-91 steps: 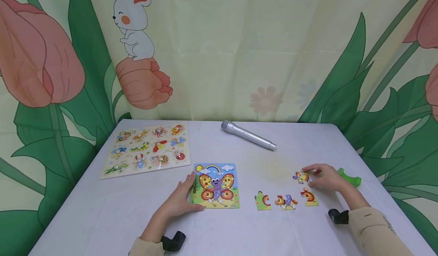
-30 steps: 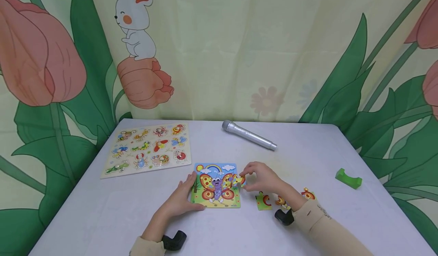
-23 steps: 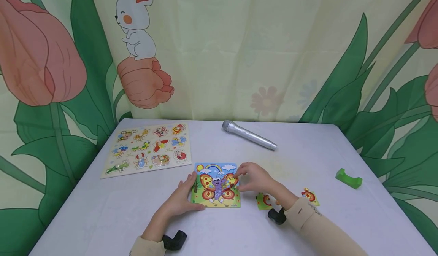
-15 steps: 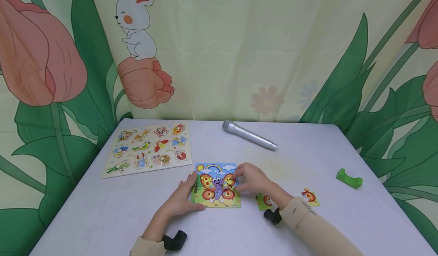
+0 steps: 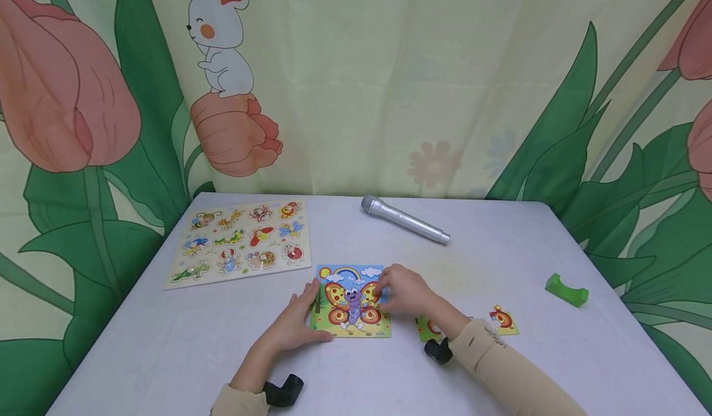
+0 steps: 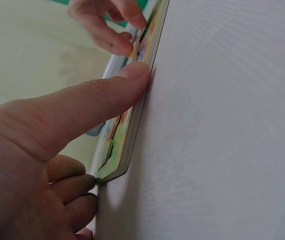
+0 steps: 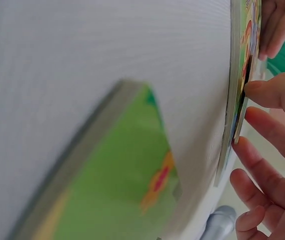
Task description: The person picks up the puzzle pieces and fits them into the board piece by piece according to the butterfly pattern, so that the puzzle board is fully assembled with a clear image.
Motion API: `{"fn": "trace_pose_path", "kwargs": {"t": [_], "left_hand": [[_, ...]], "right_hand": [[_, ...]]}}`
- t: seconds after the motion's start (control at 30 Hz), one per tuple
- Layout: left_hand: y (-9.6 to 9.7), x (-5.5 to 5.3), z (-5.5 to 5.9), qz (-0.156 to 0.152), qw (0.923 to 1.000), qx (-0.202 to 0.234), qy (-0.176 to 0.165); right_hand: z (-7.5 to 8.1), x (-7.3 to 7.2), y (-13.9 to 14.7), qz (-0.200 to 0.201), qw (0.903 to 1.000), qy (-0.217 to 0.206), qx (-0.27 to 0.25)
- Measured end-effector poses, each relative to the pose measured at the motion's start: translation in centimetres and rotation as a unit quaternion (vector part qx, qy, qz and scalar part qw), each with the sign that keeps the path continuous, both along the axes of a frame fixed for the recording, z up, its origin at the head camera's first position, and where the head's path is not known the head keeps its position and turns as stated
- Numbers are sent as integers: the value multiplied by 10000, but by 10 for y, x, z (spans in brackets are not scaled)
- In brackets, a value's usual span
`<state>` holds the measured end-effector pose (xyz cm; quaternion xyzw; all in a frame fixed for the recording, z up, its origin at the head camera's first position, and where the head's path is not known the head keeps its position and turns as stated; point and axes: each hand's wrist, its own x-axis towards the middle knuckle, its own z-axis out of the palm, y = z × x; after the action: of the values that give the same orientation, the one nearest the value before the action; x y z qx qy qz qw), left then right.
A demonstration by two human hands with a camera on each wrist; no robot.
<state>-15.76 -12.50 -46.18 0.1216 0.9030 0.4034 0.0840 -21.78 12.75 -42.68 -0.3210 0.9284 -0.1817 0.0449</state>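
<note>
A small square butterfly puzzle board [image 5: 361,335] lies flat on the white table. My left hand [image 5: 295,326] rests at its lower left corner, thumb [image 6: 132,75] straight along the near edge and fingers along the left side. Over the board's right edge, my right hand [image 5: 408,293] pinches a thin puzzle piece [image 7: 240,120], which it mostly covers in the head view. To the right lie a green loose piece [image 5: 427,329], partly behind the right wrist, and a red and yellow loose piece [image 5: 504,321]. The right forearm hides most of the space between them.
A larger insect puzzle board [image 5: 240,244] lies at the back left. A silver microphone [image 5: 405,219] lies at the back middle, and a green arched block [image 5: 567,290] at the right. Black wrist mounts [image 5: 283,391] stick out beside both wrists. A flowered curtain [image 5: 356,94] hangs behind.
My right hand took the butterfly-wing piece from the right and carried it left to the board's right edge, then moved slightly further inward. My left hand has stayed at the board's corner.
</note>
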Motion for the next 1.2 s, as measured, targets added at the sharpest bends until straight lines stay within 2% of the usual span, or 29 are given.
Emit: {"fn": "trace_pose_path", "kwargs": {"t": [0.33, 0.53, 0.83, 1.03, 1.2], "left_hand": [[0, -1, -2, -15, 10000, 0, 44], [-1, -2, -2, 4, 10000, -37, 45], [0, -1, -2, 26, 10000, -60, 14], [0, 0, -1, 51, 10000, -54, -2], [0, 0, -1, 40, 10000, -54, -1]], "right_hand": [[-1, -1, -3, -180, 9996, -63, 231], [1, 0, -2, -165, 9996, -196, 127], [1, -1, 9, -60, 9947, -765, -689], [0, 0, 20, -139, 9898, -898, -1101], [6, 7, 31, -196, 9858, -1032, -1314]]}}
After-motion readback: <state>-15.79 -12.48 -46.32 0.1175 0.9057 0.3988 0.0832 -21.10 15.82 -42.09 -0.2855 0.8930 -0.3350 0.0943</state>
